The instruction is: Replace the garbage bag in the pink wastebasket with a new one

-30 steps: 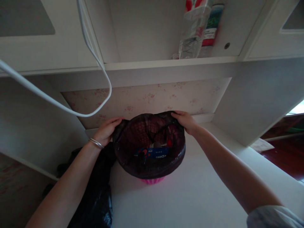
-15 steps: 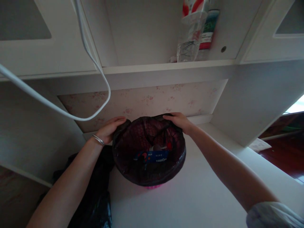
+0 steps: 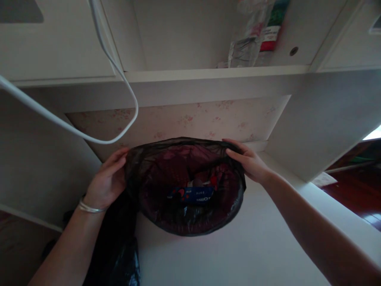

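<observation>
Across the top, from ten to two o'clock, stretches a white cabinet [image 3: 208, 75]; below it the pale counter [image 3: 244, 246] spreads from six to four o'clock. Black plastic [image 3: 119, 242] lies bunched between seven and eight o'clock. Toward six o'clock is a reddish bin [image 3: 172, 171], lined with a dark see-through bag [image 3: 193, 227]. Both hands grip the bag's edge: the left hand [image 3: 108, 180] between eight and nine o'clock, the right hand [image 3: 247, 159] near three. A white cable [image 3: 104, 142] loops at nine o'clock. Two bottles [image 3: 244, 49] stand toward one o'clock. Inside the bin lies a blue packet [image 3: 193, 194]; a silver bracelet [image 3: 92, 208] circles the left wrist.
</observation>
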The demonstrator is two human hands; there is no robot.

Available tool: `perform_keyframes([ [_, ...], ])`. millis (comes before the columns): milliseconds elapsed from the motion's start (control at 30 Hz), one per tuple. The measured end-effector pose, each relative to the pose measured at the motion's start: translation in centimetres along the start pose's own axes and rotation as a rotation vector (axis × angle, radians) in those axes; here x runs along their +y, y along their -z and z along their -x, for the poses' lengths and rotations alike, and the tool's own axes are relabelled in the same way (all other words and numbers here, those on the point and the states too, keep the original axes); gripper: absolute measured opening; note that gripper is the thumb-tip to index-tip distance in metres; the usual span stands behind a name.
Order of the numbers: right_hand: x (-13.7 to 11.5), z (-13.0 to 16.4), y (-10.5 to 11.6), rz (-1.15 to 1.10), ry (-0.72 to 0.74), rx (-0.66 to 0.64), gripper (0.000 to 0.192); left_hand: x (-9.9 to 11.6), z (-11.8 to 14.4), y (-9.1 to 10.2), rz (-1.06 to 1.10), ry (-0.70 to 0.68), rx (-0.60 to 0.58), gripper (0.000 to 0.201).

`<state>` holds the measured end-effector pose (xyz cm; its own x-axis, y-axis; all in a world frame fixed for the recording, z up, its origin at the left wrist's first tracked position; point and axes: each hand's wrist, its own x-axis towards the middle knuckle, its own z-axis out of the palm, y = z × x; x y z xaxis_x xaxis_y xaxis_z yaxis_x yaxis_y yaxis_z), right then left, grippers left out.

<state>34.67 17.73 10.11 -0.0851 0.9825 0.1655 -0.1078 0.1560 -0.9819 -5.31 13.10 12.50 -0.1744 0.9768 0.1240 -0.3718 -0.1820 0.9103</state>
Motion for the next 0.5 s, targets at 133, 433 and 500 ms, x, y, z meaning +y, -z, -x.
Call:
perform_keyframes([
  [133,0.8,4.0,2.5,0.015,-0.054,-0.109,0.053,-0.9,3.9,2.6,-0.110,-0.003,-0.099,0.061],
  [433,0.7,8.6,2.5,-0.110,-0.203,-0.135,0.062,-2.1,7.5,4.3,-0.671,0.310,-0.262,0.039],
  [500,-0.1,8.9,2.4,-0.162,-0.231,-0.080,0.064,-1.9,7.8,4.5,-0.691,0.378,-0.272,0.034],
])
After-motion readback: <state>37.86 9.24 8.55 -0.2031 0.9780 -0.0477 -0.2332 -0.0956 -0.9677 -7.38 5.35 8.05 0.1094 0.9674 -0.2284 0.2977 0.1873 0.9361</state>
